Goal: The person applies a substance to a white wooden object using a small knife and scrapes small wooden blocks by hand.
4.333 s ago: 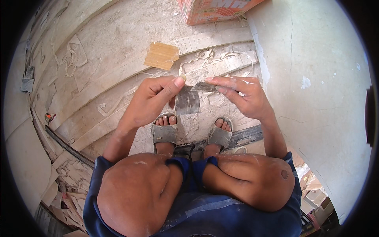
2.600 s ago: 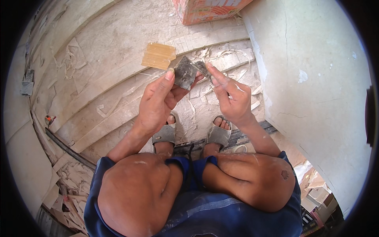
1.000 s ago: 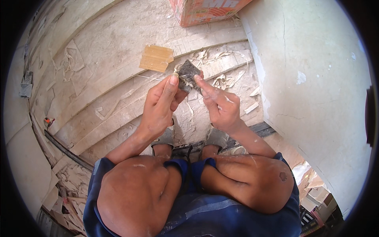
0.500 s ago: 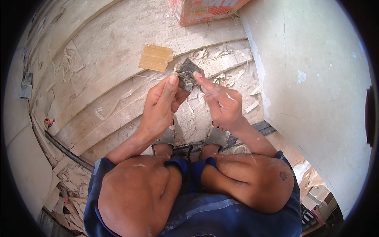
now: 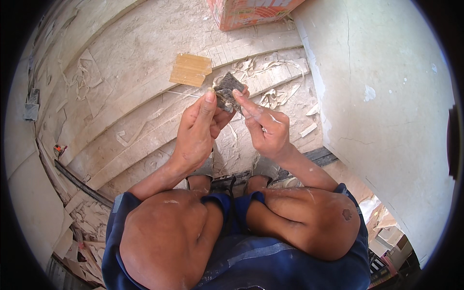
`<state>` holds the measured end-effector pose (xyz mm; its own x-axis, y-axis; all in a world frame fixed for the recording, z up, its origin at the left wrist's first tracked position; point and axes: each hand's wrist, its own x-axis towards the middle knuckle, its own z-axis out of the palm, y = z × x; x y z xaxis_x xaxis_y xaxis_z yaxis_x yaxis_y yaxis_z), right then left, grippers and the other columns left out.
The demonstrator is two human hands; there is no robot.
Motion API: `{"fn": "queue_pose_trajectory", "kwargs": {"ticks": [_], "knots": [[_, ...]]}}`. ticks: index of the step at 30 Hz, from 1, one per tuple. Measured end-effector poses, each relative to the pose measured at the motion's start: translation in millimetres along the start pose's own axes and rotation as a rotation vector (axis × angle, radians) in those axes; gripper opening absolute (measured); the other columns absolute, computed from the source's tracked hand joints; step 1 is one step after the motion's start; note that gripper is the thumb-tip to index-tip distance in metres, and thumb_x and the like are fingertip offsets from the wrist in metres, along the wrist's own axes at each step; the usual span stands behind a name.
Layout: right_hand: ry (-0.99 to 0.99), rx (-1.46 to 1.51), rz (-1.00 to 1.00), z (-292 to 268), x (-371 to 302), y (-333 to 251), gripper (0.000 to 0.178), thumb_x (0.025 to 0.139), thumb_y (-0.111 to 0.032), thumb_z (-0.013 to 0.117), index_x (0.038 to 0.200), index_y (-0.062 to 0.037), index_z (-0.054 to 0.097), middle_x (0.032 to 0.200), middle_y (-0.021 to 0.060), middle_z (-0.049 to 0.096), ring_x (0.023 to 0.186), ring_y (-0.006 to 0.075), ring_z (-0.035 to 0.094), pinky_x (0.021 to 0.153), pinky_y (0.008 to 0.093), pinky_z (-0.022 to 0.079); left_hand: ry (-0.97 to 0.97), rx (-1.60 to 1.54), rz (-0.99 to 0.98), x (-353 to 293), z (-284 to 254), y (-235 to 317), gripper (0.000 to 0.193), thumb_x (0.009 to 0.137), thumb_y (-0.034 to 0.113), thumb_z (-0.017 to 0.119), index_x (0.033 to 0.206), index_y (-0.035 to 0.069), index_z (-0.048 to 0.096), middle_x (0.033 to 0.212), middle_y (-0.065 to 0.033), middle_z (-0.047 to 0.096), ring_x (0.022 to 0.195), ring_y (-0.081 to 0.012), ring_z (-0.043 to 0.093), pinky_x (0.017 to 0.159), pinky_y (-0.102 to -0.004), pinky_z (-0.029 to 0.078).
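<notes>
Between my two hands is a small dark grey, ragged piece (image 5: 228,91), rough and creased on top; its exact kind is not clear. My left hand (image 5: 199,118) pinches its left edge, thumb on top and fingers underneath. On its right side, my right hand (image 5: 268,123) presses with the index finger on top, while the other fingers are curled and partly hidden. Just beyond my left hand, a flat yellow-brown square (image 5: 190,69) with fine lines lies on the floor.
Pale boards (image 5: 130,137) and thin peeled strips (image 5: 274,96) lie over the dusty floor. An orange-red box (image 5: 251,14) stands at the far side. A large pale, cracked panel (image 5: 382,87) rises on the right. Scraps (image 5: 94,217) are heaped at the lower left.
My right hand has shifted slightly left, its index finger sliding inward over the dark grey piece, whose top now looks more folded. My left hand stays nearly still.
</notes>
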<state>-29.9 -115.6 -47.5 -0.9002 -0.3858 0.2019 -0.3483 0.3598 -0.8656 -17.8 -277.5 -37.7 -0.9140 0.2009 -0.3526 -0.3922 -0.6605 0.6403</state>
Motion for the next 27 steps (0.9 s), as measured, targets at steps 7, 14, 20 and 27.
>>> {"fn": "queue_pose_trajectory", "kwargs": {"ticks": [7,14,20,27], "knots": [[0.016,0.002,-0.013,2,0,1,0.037,0.084,0.007,0.052,0.120,0.0003,0.058,0.106,0.0189,0.065,0.076,0.0188,0.068,0.065,0.0254,0.051,-0.027,0.059,0.001,0,-1,1,0.051,0.101,0.033,0.028,0.129,-0.008,0.038,0.130,-0.0228,0.046,0.125,-0.0295,0.043,0.109,-0.0437,0.032],[0.008,0.028,-0.023,2,2,2,0.037,0.083,0.007,0.053,0.119,0.0009,0.058,0.102,0.0195,0.066,0.076,0.0195,0.068,0.066,0.0258,0.051,0.021,0.051,0.002,1,-4,-3,0.046,0.101,0.031,0.031,0.121,-0.008,0.046,0.122,-0.0181,0.054,0.111,-0.0194,0.053,0.103,-0.0367,0.039],[-0.071,0.009,-0.049,-2,0,6,0.039,0.081,0.008,0.053,0.119,0.0020,0.057,0.107,0.0167,0.065,0.075,0.0190,0.067,0.066,0.0256,0.051,-0.037,0.166,-0.032,0,-6,-1,0.048,0.101,0.031,0.028,0.124,-0.009,0.043,0.122,-0.0181,0.053,0.112,-0.0211,0.053,0.103,-0.0363,0.039],[0.045,0.096,-0.028,-11,1,-4,0.039,0.083,0.004,0.053,0.121,-0.0017,0.057,0.105,0.0157,0.066,0.065,0.0179,0.065,0.060,0.0276,0.053,-0.099,0.003,0.022,-2,-2,0,0.046,0.101,0.029,0.028,0.122,-0.009,0.045,0.121,-0.0186,0.054,0.115,-0.0255,0.052,0.105,-0.0405,0.037]]}}
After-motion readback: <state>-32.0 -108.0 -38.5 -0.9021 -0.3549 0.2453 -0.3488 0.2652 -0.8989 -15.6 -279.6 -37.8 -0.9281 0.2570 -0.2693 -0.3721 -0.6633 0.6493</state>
